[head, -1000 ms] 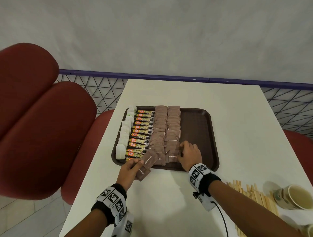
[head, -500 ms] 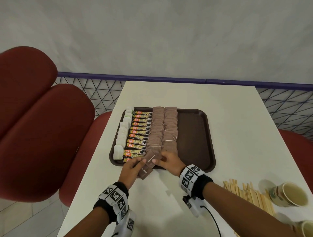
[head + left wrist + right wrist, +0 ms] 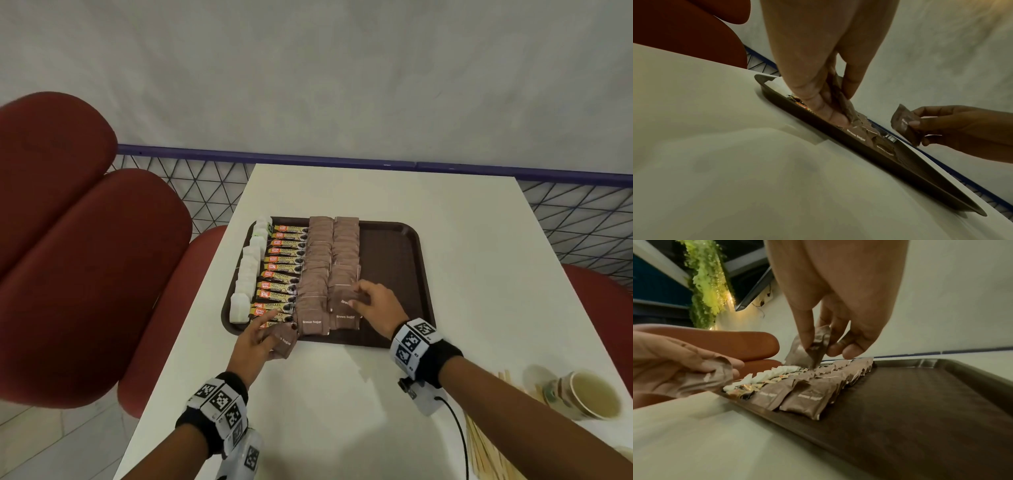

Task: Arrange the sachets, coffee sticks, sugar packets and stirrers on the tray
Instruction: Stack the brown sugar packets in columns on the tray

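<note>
Brown sugar packet (image 3: 349,301) pinched in the right hand (image 3: 378,305), thumb and fingers curled on it, held just above the near end of the right brown row; only "Bro" of its white print shows in the head view. In the right wrist view the packet (image 3: 809,348) hangs upright from the fingertips (image 3: 805,340) over the rows. Left hand (image 3: 255,337) grips a small bunch of brown packets (image 3: 282,342) at the tray's near left corner, partly over the rim and bench; readable print ends in "Sugar". Left wrist view shows the thumb and fingers closed round that bunch (image 3: 840,99).

Tray (image 3: 394,260) is dark brown, lying on the white bench (image 3: 342,411). From left to right on it: a column of white sachets (image 3: 248,270) standing along the left edge, a column of coffee sticks (image 3: 282,267) in yellow, black and orange wrappers printed "GRANULES" (brand logo too small to read), then two overlapping rows of brown packets (image 3: 322,260) printed "Brown Sugar" in white on the nearest ones. Right part of the tray is bare dark surface.

Wooden stirrers (image 3: 486,442) lie in a loose pile on the bench near the right forearm, well apart from the tray. Just beside them a paper cup (image 3: 589,397) on its side, pale inside showing. Both wrists wear black bands with square black-and-white markers (image 3: 412,337). Red padded seats (image 3: 85,274) to the left, a wire mesh rail (image 3: 212,178) with a blue top bar behind the bench.
</note>
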`<act>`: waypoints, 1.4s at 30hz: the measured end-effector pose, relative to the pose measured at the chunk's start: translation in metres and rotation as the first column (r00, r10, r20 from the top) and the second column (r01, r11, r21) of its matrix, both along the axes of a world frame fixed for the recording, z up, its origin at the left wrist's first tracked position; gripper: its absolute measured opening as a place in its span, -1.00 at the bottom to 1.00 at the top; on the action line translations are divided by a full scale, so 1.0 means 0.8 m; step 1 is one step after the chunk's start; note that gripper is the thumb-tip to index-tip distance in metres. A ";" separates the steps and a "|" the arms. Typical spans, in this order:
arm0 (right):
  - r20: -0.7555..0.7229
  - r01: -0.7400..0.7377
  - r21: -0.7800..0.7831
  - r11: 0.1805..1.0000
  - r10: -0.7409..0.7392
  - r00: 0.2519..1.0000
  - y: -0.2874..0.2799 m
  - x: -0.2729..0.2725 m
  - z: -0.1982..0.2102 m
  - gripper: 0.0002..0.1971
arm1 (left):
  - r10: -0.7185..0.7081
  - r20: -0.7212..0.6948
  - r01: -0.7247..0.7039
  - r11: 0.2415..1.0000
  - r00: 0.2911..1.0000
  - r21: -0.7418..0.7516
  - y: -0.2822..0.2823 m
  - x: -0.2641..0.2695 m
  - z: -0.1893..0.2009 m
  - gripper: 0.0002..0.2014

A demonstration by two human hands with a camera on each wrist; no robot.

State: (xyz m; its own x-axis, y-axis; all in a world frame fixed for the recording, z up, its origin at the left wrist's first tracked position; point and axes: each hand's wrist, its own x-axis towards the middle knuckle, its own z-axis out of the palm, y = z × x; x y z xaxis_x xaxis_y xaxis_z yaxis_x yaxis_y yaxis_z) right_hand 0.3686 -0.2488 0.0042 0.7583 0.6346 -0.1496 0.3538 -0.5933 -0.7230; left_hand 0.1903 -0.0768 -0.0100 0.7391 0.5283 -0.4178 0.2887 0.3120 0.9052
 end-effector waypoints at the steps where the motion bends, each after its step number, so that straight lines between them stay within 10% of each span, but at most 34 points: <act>1: 0.016 -0.044 -0.077 0.996 0.045 0.999 0.000 0.001 -0.004 -0.81 | 0.008 0.004 -0.008 1.000 1.000 0.005 0.000 0.000 -0.001 -0.63; 9: 0.106 -0.147 -0.389 0.910 0.202 0.974 0.017 -0.020 -0.017 -0.67 | 0.083 0.047 -0.084 0.996 0.995 0.007 0.004 0.003 -0.001 -0.80; 24: 0.387 -0.067 -0.224 0.972 0.151 0.909 0.021 -0.036 -0.025 -0.68 | 0.053 0.011 -0.054 0.997 0.999 0.055 0.004 0.003 -0.006 -0.86; 34: 0.112 -0.358 -0.017 0.933 0.358 0.927 0.030 -0.074 -0.018 -0.47 | -0.047 0.044 0.037 0.980 0.998 0.195 -0.015 0.017 0.006 -0.83; 42: 0.016 -0.031 0.085 0.996 0.030 0.999 0.015 -0.044 0.001 -0.80 | -0.027 0.018 0.024 0.990 0.999 0.140 -0.020 0.012 0.012 -0.83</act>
